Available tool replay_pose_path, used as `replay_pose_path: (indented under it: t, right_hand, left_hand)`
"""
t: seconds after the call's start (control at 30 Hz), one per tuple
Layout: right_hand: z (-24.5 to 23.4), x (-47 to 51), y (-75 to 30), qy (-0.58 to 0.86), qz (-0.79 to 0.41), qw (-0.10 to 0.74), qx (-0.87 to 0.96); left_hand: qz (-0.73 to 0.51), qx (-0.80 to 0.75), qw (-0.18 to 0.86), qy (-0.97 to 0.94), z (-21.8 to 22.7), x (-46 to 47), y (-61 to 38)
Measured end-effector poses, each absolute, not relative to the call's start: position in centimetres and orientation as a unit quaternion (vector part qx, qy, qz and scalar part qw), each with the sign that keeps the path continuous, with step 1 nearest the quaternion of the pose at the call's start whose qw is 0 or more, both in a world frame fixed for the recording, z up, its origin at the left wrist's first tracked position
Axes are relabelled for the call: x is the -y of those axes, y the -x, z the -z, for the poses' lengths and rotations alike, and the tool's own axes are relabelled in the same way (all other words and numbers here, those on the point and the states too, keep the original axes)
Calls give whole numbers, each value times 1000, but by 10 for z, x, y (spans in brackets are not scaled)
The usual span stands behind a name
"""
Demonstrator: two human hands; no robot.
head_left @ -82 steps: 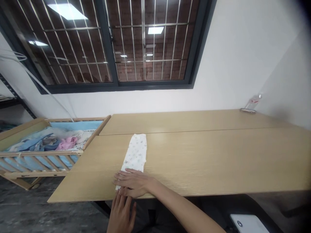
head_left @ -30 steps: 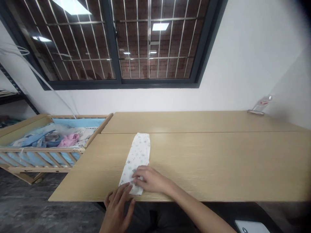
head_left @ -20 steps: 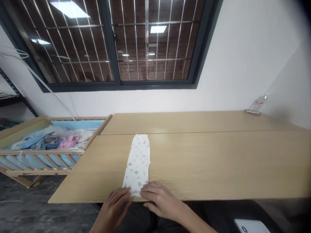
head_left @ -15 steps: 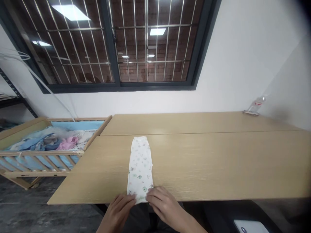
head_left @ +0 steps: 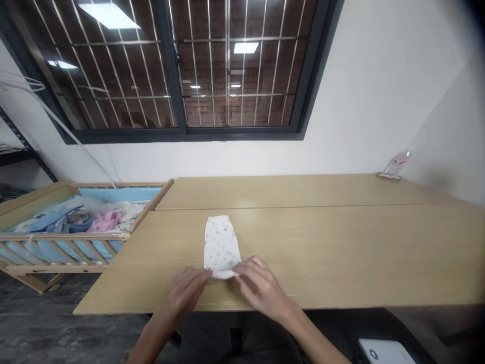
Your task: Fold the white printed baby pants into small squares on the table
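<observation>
A pair of folded white baby pants with small green and grey prints lies on the wooden table. Its near end is turned up into a fold. My left hand pinches the near left corner of that fold, fingertips closed on the cloth. At the near right corner, my right hand grips the fold between thumb and fingers. The far end of the pants lies flat, narrower than the near end. Some of the cloth is hidden under my fingertips.
The wooden table has a seam running across it. A clear plastic bottle leans near the back right corner, by a flat object. Left stands a wooden crib holding blue and pink cloths. A pale phone lies lower right.
Both hands have moved away from me, carrying the near end of the pants up and over. The pants now look shorter, with a fold at the near end.
</observation>
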State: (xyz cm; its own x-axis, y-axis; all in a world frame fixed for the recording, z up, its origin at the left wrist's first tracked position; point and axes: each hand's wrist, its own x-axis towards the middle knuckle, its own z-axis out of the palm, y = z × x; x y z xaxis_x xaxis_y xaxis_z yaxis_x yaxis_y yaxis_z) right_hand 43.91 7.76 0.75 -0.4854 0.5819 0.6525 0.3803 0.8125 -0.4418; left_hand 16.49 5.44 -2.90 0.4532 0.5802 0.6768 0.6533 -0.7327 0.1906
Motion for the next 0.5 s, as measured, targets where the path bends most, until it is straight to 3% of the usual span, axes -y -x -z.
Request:
replay_pose_path:
  t: [0.27, 0.5]
  right_hand:
    - [-17, -196, -411, 334, -118, 434, 828]
    - [15, -288, -392, 414, -155, 373, 816]
  left_hand:
    - [349, 488, -31, 799, -11, -174, -166]
    - [274, 559, -36, 782, 2, -253, -179]
